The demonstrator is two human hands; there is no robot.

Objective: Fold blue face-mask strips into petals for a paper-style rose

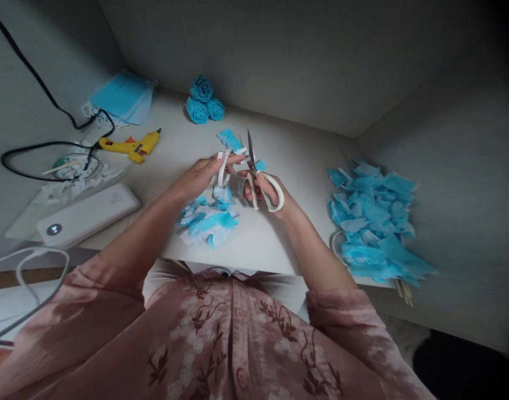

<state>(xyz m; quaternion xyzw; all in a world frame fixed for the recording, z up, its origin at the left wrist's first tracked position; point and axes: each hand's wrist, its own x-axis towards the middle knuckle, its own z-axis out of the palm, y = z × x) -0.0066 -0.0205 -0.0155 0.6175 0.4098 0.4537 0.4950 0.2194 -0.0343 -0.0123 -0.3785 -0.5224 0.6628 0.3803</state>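
Over the middle of the table, my right hand (275, 189) grips a pair of scissors (275, 206) by its cream-white handles, with the blades pointing away from me. Facing it from the left, my left hand (204, 171) holds a narrow white ring that looks like a roll of tape (221, 173). A short white piece shows at my left fingertips, close to the blades. Just beyond my hands lies a folded blue piece (228, 139) of mask-like fabric. Nearer to me, below my left hand, is a small heap of blue and white scraps (210, 222).
Three blue fabric roses (202, 100) sit at the back. Blue face masks (123, 97), a yellow glue gun (131, 146) with a black cord, white scraps (77, 172) and a white power bank (90, 214) occupy the left. At right is a large pile of blue pieces (373, 216).
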